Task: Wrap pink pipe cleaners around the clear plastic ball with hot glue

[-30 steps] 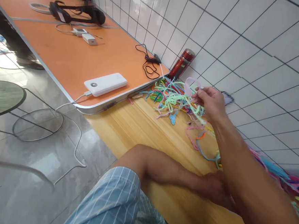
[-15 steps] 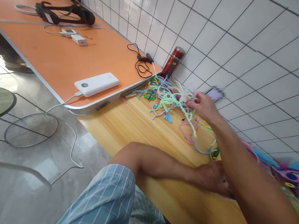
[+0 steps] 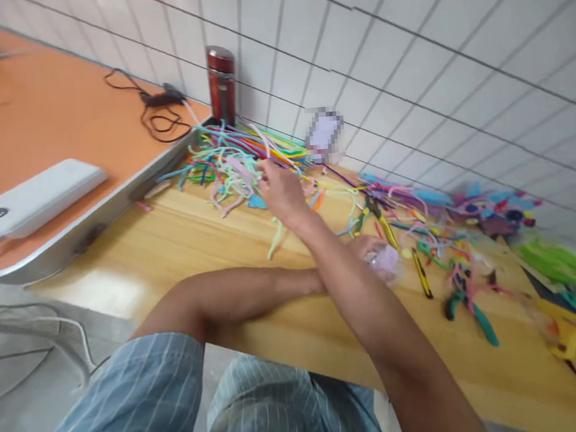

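Observation:
My right hand (image 3: 282,189) reaches across my left arm to a heap of fuzzy pipe cleaners (image 3: 225,158). Its fingers are bent and pinched at a pale lilac pipe cleaner (image 3: 239,170) among mint-green ones; blur hides the exact grip. My left hand (image 3: 366,247) rests on the wooden table (image 3: 181,240), partly behind my right forearm. Its fingers are closed round a small pale lilac bundle (image 3: 386,260) with a shiny spot, whose shape is smeared.
A red thermos (image 3: 222,85) and a propped phone (image 3: 324,134) stand by the tiled wall. Yellow-black pliers (image 3: 386,225), a utility knife (image 3: 422,274), green-handled pliers (image 3: 482,317) and a yellow tool (image 3: 567,328) lie rightward. A white power bank (image 3: 40,197) sits on the orange table.
The view has swung right, bringing the tools and colourful pieces into sight. My right hand remains at the heap. The lilac bundle in my left hand now shows.

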`<state>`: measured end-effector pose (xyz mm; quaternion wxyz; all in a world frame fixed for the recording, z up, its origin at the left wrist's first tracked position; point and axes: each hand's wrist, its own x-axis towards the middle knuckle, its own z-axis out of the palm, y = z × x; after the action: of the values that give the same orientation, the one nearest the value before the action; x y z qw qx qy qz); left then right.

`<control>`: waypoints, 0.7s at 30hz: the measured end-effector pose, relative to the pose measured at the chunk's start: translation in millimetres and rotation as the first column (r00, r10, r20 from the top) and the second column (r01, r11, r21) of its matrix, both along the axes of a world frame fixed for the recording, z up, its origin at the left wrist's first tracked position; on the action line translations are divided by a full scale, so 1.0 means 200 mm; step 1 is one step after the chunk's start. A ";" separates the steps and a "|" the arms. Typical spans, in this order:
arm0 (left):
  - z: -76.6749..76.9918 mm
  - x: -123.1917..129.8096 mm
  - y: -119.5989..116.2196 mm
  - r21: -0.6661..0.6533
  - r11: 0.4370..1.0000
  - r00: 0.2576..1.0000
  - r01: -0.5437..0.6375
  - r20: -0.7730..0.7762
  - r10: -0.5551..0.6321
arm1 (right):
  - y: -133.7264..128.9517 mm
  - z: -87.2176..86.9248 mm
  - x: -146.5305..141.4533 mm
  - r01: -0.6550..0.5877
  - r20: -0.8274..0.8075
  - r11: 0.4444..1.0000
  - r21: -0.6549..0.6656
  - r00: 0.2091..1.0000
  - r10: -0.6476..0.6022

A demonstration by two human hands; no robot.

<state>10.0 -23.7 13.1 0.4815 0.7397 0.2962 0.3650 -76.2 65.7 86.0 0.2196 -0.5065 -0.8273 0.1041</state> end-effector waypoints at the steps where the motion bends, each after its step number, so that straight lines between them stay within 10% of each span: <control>1: 0.00 0.00 0.00 0.002 1.000 1.000 0.017 -0.001 -0.017 | -0.03 -0.01 -0.02 -0.009 0.022 1.000 -0.007 1.000 0.009; 21: 0.15 -0.08 -0.11 -0.028 0.999 0.996 0.017 -0.087 -0.019 | -0.15 -0.12 0.00 -0.081 -0.005 0.996 -0.039 0.997 0.081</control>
<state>-5.0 -45.9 44.1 0.4814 0.7510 0.3152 0.3240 -76.3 36.4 62.8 0.2068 -0.4766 -0.8445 0.1299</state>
